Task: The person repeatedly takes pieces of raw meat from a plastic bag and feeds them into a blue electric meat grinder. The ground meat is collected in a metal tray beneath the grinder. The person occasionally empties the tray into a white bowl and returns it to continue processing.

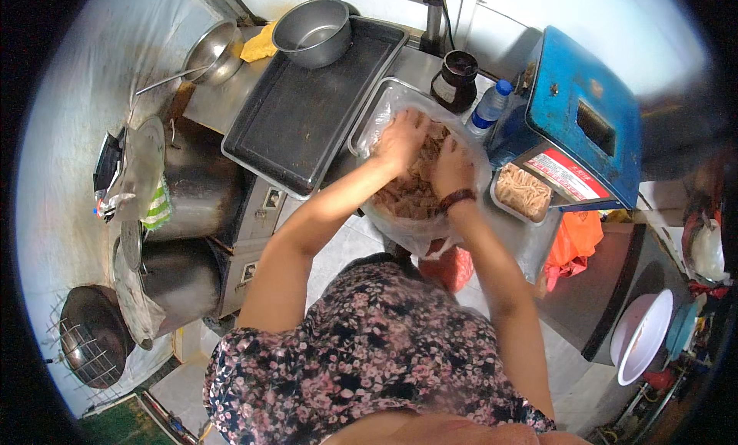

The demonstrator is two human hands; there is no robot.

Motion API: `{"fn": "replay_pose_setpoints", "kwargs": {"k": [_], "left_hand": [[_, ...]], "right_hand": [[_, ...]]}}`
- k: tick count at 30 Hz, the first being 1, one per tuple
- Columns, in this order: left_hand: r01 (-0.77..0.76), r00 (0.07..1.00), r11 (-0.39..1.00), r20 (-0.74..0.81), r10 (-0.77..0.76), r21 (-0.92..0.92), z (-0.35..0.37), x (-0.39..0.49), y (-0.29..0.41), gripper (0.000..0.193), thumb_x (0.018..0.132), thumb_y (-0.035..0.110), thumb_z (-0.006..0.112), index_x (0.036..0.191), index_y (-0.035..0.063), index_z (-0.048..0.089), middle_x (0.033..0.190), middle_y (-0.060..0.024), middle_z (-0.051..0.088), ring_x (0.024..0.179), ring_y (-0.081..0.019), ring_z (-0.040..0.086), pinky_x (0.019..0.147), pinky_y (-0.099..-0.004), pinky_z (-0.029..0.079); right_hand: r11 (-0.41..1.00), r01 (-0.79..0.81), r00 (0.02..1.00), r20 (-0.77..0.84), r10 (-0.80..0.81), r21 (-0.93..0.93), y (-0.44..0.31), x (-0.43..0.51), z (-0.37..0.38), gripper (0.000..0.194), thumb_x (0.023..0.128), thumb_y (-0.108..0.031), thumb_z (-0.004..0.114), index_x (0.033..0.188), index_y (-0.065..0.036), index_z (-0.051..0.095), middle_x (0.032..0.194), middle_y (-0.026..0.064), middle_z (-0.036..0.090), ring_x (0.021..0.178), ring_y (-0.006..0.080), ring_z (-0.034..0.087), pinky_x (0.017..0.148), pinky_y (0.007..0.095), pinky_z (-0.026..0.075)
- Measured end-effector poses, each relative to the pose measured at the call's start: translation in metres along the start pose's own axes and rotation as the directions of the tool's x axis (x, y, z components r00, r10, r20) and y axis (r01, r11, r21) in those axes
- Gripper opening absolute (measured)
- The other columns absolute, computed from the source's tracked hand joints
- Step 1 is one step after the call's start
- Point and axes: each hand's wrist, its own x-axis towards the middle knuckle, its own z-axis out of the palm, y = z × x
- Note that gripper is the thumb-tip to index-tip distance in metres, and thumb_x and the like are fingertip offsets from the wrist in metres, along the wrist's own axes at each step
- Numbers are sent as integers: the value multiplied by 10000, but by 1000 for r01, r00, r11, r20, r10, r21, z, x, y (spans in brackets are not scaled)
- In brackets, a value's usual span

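Brown food pieces, perhaps meat slices, fill a clear plastic bag spread open over a metal tray. Both hands are down in the bag's mouth. My left hand touches the pieces at the upper left side, with the fingers partly spread and pointing away from me. On the right side, my right hand presses among the pieces, its fingertips partly hidden and slightly blurred; a dark bracelet circles that wrist. Whether either hand grips a piece cannot be made out.
Left of the bag lies a black baking tray bearing a round metal pan. Behind and to the right stand a dark jar, a water bottle, a tub of pale strips and a blue metal box. Large pots stand left.
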Motion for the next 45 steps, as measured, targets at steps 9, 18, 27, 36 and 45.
{"fn": "replay_pose_setpoints", "kwargs": {"k": [9, 18, 27, 36, 45], "left_hand": [[-160, 971, 919, -110, 212, 361, 26, -10, -8, 521, 733, 101, 637, 1242, 59, 535, 1228, -139, 534, 1136, -352, 514, 900, -448, 462], [-156, 977, 959, -107, 185, 236, 0, -25, -8, 616, 615, 58, 730, 1200, 76, 536, 1212, -156, 532, 1127, -384, 507, 927, -440, 463], [-290, 954, 953, -60, 295, 86, 18, -11, -38, 456, 656, 67, 711, 1094, 49, 586, 1174, -187, 544, 1105, -399, 506, 914, -453, 459], [-304, 948, 879, 24, 317, 367, 21, -24, -10, 552, 705, 173, 729, 1231, 133, 568, 1320, -106, 466, 1164, -354, 461, 893, -500, 438], [-377, 926, 893, 106, 361, 248, -3, -32, -9, 483, 721, 97, 647, 1198, 100, 576, 1246, -98, 497, 1120, -381, 483, 896, -463, 485]], "right_hand": [[996, 80, 989, 118, -85, 47, -11, 39, -19, 459, 785, -205, 691, 1183, -32, 545, 1192, 183, 607, 1104, 413, 559, 953, 485, 454], [988, 145, 989, 19, -146, 52, 0, 21, 2, 458, 782, -99, 665, 1219, -59, 532, 1238, 215, 559, 1154, 409, 525, 987, 478, 433], [977, 208, 978, -41, -207, 40, -5, 6, 11, 325, 877, -57, 541, 1200, -41, 576, 1231, 225, 565, 1096, 411, 565, 954, 484, 457], [976, 54, 998, 43, -46, -213, -9, -14, 14, 588, 834, -101, 600, 1401, -50, 452, 1436, 196, 420, 1187, 408, 478, 979, 469, 442], [994, 113, 985, 128, -112, -4, 0, -12, 5, 589, 701, -20, 680, 1266, -19, 517, 1364, 240, 445, 1242, 423, 432, 1037, 473, 391]]}}
